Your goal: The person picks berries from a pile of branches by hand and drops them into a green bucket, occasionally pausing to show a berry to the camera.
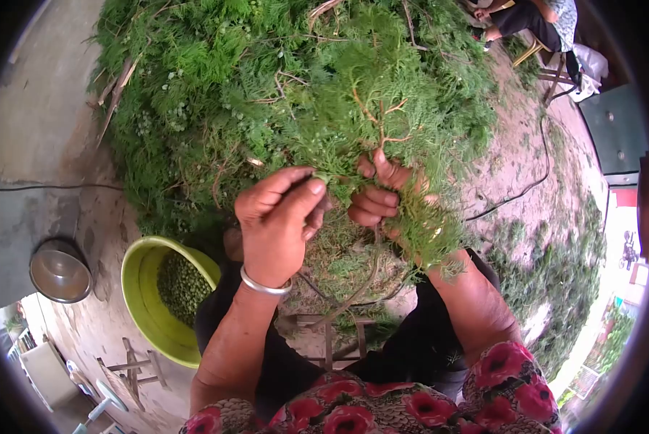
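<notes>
My right hand [382, 195] is wrapped round the woody stem of a leafy evergreen branch [380, 119], whose feathery sprays fan upward and hang down over the wrist. Close by on the left, my left hand [277, 220] pinches a small green piece [321, 176] between thumb and forefinger. It looks like a cone at the edge of the foliage, though the fingers partly cover it. A metal bangle [265, 287] circles the left wrist. Beside my left knee, a yellow-green bucket [138, 289] holds many small green cones [182, 286].
A large heap of cut evergreen branches [194, 94] lies ahead. At left stands a metal bowl [60, 270], with a wooden stool [133, 369] below it. A black cable [523, 189] crosses the ground at right. Another person [531, 18] sits at the upper right.
</notes>
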Action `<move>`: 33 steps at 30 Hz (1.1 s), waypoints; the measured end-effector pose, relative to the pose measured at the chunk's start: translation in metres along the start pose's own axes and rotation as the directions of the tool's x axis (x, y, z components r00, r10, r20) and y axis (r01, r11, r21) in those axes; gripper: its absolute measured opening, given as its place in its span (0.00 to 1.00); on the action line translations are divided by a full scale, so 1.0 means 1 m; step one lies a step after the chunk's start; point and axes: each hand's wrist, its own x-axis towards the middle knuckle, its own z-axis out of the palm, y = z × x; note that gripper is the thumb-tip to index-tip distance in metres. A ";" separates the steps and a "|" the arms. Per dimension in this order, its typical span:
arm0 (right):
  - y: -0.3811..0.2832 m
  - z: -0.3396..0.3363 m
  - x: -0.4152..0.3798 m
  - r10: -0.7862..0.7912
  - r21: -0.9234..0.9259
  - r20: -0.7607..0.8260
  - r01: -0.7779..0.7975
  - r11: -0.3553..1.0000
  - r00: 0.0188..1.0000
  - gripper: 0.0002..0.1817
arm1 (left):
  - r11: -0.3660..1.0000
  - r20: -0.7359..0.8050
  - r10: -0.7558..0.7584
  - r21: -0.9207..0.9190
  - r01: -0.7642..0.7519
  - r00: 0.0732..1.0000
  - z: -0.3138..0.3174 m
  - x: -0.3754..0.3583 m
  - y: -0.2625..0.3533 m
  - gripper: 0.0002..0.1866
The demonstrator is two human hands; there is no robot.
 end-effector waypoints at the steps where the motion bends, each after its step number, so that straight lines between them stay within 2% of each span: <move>1: 0.002 0.000 0.001 0.031 0.019 0.054 -0.032 0.999 0.998 0.15 | 0.991 0.039 -0.053 -0.121 0.057 0.998 -0.003 0.002 0.000 0.06; 2: 0.003 -0.001 0.001 0.061 0.036 0.110 -0.065 0.997 0.992 0.16 | 0.964 0.084 -0.100 -0.237 0.118 0.991 -0.006 0.004 0.000 0.06; 3: 0.003 -0.001 0.002 0.071 0.031 0.128 -0.075 0.997 0.989 0.15 | 0.964 0.086 -0.100 -0.238 0.118 0.991 -0.007 0.004 0.000 0.06; 4: 0.004 -0.002 0.004 0.068 0.029 0.128 -0.072 0.997 0.989 0.15 | 0.935 0.096 -0.133 -0.317 0.157 0.986 -0.008 0.003 0.000 0.05; 5: 0.005 -0.004 0.005 0.077 0.017 0.187 -0.081 0.997 0.979 0.16 | 0.899 0.109 -0.165 -0.392 0.195 0.980 -0.009 0.004 0.001 0.05; 6: 0.005 -0.005 0.006 0.085 0.006 0.246 -0.089 0.996 0.966 0.16 | 0.899 0.113 -0.166 -0.390 0.197 0.980 -0.013 0.007 0.002 0.05; 7: 0.002 -0.003 0.003 0.081 0.008 0.245 -0.086 0.996 0.966 0.16 | 0.812 0.106 -0.181 -0.544 0.209 0.978 -0.022 0.012 0.002 0.07; 8: -0.004 0.000 -0.003 0.050 0.030 0.163 -0.056 0.998 0.985 0.17 | 0.700 0.103 -0.197 -0.682 0.214 0.975 -0.034 0.018 0.003 0.08; 9: -0.009 0.001 -0.008 0.020 0.050 0.078 -0.024 0.998 0.997 0.19 | 0.629 0.183 -0.138 -0.743 0.229 0.973 -0.056 0.028 0.001 0.11; 10: -0.012 -0.002 -0.009 0.018 0.050 0.077 -0.022 0.999 0.997 0.19 | 0.696 0.137 -0.122 -0.695 0.183 0.983 -0.061 0.033 0.009 0.08; 12: -0.015 -0.009 -0.006 0.052 0.007 0.283 -0.056 0.998 0.958 0.19 | 0.751 0.164 -0.106 -0.633 0.187 0.981 -0.056 0.031 0.014 0.07; 14: -0.015 -0.013 -0.006 0.091 0.002 0.311 -0.097 0.995 0.946 0.19 | 0.812 0.089 -0.209 -0.539 0.223 0.974 -0.035 0.023 0.022 0.08; 15: -0.014 -0.012 -0.007 0.100 -0.028 0.309 -0.096 0.995 0.946 0.19 | 0.848 0.068 -0.204 -0.486 0.211 0.977 -0.031 0.020 0.019 0.07; 16: -0.013 -0.012 -0.007 0.107 -0.058 0.308 -0.094 0.994 0.945 0.19 | 0.871 0.066 -0.138 -0.467 0.152 0.988 -0.033 0.020 0.009 0.05; 17: -0.011 -0.020 -0.003 0.187 0.001 0.419 -0.206 0.978 0.888 0.16 | 0.890 0.131 -0.072 -0.438 0.123 0.989 -0.033 0.022 0.002 0.05; 18: -0.008 -0.018 -0.004 0.190 0.000 0.422 -0.210 0.978 0.886 0.16 | 0.944 0.121 -0.085 -0.308 0.119 0.989 -0.033 0.019 -0.003 0.05; 19: -0.005 -0.007 -0.007 0.221 0.016 0.263 -0.234 0.972 0.939 0.16 | 0.978 0.111 -0.098 -0.172 0.117 0.989 -0.026 0.015 0.001 0.06; 20: -0.002 -0.006 -0.008 0.234 -0.025 0.194 -0.233 0.972 0.953 0.17 | 0.993 0.131 -0.112 0.058 0.105 0.985 -0.014 0.010 0.013 0.07; 22: 0.004 -0.004 -0.008 0.255 -0.107 0.053 -0.248 0.963 0.966 0.19 | 0.990 0.088 -0.004 0.139 -0.008 0.996 0.005 0.007 0.010 0.09; 23: 0.003 -0.004 -0.008 0.259 -0.146 0.116 -0.241 0.959 0.959 0.20 | 0.991 0.084 -0.003 0.137 -0.008 0.996 0.000 0.008 0.010 0.09; 25: 0.002 -0.003 -0.008 0.261 -0.183 0.178 -0.229 0.956 0.949 0.21 | 0.982 0.097 -0.143 0.136 0.129 0.985 -0.014 0.011 0.012 0.08; 26: 0.002 0.001 -0.009 0.256 -0.134 0.186 -0.233 0.963 0.949 0.18 | 0.989 0.092 -0.093 0.123 0.081 0.991 -0.017 0.013 0.013 0.07; 28: 0.003 0.002 -0.009 0.247 -0.083 0.193 -0.235 0.968 0.950 0.14 | 0.980 0.022 -0.191 -0.058 0.192 0.981 -0.017 0.013 0.017 0.07; 29: 0.002 0.001 -0.007 0.278 -0.115 0.225 -0.258 0.959 0.934 0.15 | 0.980 0.024 -0.191 -0.057 0.192 0.981 -0.017 0.012 0.016 0.07; 33: -0.003 0.010 -0.010 0.292 -0.231 0.260 -0.235 0.944 0.920 0.17 | 0.904 0.134 -0.263 -0.311 0.292 0.956 -0.022 0.008 0.012 0.09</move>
